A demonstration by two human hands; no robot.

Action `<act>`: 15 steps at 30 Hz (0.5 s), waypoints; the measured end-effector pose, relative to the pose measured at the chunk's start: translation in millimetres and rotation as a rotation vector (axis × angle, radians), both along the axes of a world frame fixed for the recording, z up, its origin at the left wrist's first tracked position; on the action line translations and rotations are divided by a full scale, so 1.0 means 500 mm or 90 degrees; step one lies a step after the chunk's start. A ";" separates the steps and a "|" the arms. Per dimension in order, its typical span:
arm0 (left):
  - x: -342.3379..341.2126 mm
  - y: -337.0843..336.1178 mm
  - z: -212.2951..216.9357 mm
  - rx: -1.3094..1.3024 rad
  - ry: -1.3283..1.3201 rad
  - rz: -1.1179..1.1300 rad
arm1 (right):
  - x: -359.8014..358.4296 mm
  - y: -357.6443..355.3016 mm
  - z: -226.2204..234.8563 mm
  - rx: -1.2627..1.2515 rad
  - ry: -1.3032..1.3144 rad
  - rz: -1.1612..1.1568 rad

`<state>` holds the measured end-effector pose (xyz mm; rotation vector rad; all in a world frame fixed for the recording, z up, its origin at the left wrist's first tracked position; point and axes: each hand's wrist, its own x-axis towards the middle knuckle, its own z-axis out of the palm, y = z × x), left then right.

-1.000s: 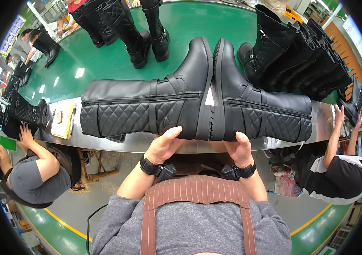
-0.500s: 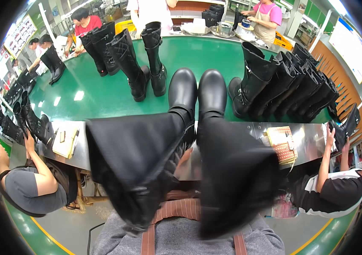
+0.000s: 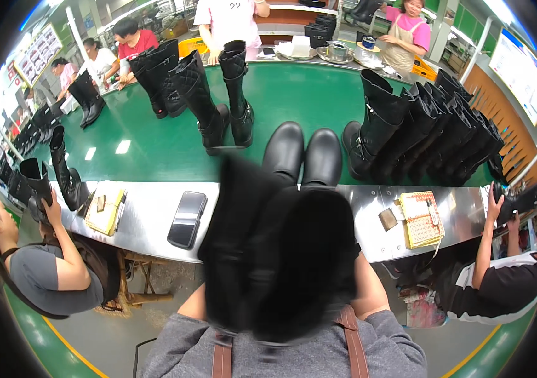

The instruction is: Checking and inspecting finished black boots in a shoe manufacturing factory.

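A pair of tall black boots stands upright in front of me, toes pointing away. The left boot [image 3: 284, 151] and right boot [image 3: 323, 157] are close together, their wide shafts blurred and rising toward my chest. My left forearm [image 3: 194, 303] and right forearm [image 3: 369, 283] run up behind the shafts. Both hands are hidden there, so the fingers and their grip do not show. The steel edge [image 3: 148, 214] of the bench lies around the boots, with a dark phone [image 3: 187, 219] on it to the left.
Several black boots [image 3: 375, 120] crowd the green table [image 3: 293, 82] at right; more boots [image 3: 202, 101] stand far left. Notepads [image 3: 104, 211] [image 3: 422, 217] lie on the steel edge. A co-worker [image 3: 60, 271] at left and another [image 3: 501, 264] at right handle boots; others stand across.
The two shafts have swung inward from spread apart to side by side. The toes have shifted slightly right and nearer. The phone on the left has come into sight.
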<state>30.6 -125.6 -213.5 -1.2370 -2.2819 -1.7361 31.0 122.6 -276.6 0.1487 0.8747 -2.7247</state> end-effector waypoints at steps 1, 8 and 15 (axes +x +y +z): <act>-0.001 -0.001 0.002 0.002 0.030 0.006 | -0.005 0.004 -0.001 -0.068 -0.057 0.057; -0.036 0.037 -0.053 0.352 -0.533 -0.028 | 0.016 0.013 -0.001 -0.172 -0.006 0.087; -0.044 0.042 -0.090 0.514 -0.792 -0.195 | 0.056 0.025 0.015 -0.321 0.059 0.063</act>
